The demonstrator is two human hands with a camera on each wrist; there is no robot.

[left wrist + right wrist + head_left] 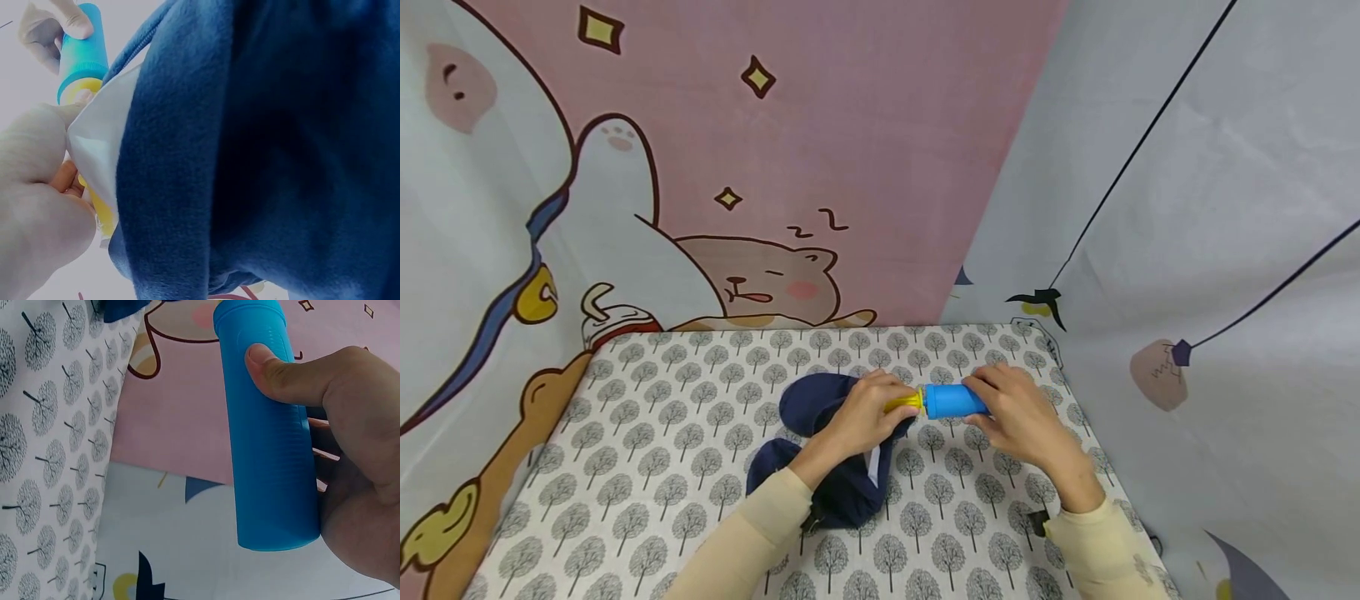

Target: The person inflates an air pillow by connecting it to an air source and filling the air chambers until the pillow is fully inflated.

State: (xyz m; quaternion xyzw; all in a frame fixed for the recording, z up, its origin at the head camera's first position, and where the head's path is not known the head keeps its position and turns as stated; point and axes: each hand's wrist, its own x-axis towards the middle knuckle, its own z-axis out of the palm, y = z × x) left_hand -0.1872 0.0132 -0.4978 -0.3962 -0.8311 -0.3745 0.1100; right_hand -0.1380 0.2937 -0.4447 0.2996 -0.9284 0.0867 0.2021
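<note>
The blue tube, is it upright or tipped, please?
Tipped: the head view shows the blue tube lying sideways, held by the right hand.

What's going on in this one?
A person has both hands on a two-coloured object: the right hand grips the blue cylinder, the left hand the yellow part. The two parts meet end to end; whether they are fastened is unclear. A navy fabric item lies by the left hand on the tree-print cloth.
</note>
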